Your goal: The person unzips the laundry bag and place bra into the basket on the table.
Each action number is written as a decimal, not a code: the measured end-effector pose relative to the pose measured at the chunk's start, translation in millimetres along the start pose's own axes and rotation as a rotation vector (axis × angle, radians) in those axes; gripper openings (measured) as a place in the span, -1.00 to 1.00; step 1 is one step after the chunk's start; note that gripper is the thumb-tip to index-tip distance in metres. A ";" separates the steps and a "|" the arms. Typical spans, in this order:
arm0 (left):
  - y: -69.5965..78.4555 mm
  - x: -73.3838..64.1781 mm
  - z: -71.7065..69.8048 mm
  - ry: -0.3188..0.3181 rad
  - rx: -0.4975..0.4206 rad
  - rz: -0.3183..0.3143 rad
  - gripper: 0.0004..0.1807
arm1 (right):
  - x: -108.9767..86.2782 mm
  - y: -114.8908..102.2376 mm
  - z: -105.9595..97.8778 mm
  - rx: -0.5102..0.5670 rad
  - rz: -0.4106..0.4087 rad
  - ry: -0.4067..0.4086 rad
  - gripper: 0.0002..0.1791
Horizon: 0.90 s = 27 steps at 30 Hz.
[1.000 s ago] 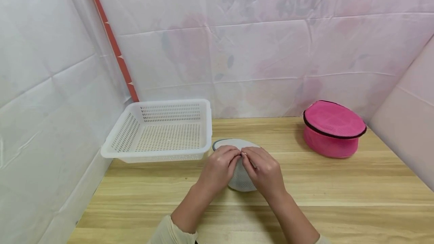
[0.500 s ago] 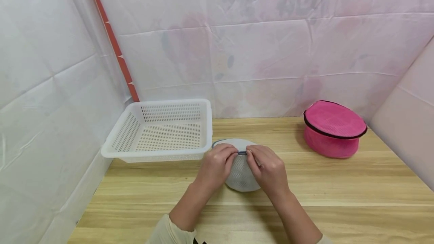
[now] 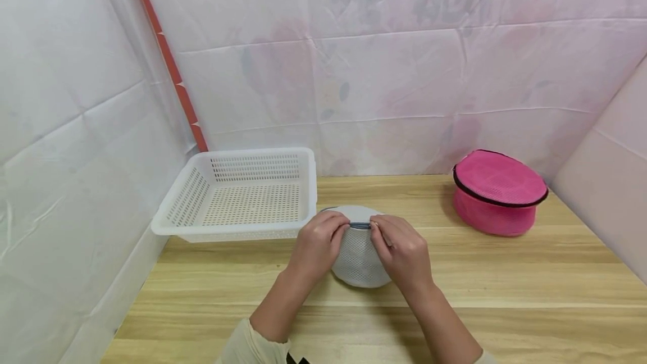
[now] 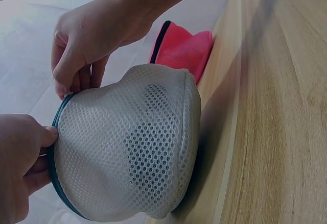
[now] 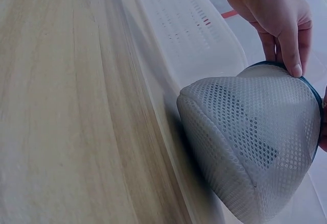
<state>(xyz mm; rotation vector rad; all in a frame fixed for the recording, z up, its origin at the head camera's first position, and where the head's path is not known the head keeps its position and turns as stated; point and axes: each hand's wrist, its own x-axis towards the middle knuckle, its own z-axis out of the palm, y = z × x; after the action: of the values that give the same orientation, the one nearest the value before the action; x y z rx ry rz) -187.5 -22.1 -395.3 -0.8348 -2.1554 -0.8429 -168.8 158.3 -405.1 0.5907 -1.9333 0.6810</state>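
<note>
A white mesh laundry bag (image 3: pixel 361 260) with a blue-green zip along its top rim stands on the table, between both hands. My left hand (image 3: pixel 315 243) pinches the rim at the left, thumb on the near side in the left wrist view. At the right, my right hand (image 3: pixel 404 249) pinches the same zip edge between thumb and fingers. A stretch of zip (image 3: pixel 360 225) shows between the two hands. Through the mesh (image 4: pixel 148 152) darker patches show on the bag's side. The right wrist view has the left hand (image 5: pixel 281 25) at the rim and only fingertips of the right.
A white perforated plastic basket (image 3: pixel 232 232) sits at the back left, close to the left hand. At the back right stands a pink mesh bag (image 3: pixel 497 178) with a black zip rim. Sheeted walls (image 3: pixel 384 83) enclose the wooden table (image 3: pixel 505 291) behind and at both sides.
My hands, close together at first, have drawn apart along the rim, the right hand to the right and the left hand slightly left. More of the zip shows between them.
</note>
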 end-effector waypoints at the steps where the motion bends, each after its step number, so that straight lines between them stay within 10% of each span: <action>1: -0.1 0.0 -0.1 -0.002 0.003 0.001 -0.97 | 0.0 0.0 0.0 0.000 -0.001 0.000 -0.77; 27: 7.3 -2.0 6.2 -0.029 0.037 0.086 -0.91 | -1.3 -5.3 5.0 0.015 -0.063 -0.020 -0.64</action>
<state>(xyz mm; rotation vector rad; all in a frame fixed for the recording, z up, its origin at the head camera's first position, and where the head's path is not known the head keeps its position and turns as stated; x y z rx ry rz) -183.1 -13.9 -398.0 -0.9194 -2.1368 -0.7497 -167.9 151.2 -407.1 0.6671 -1.9218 0.6522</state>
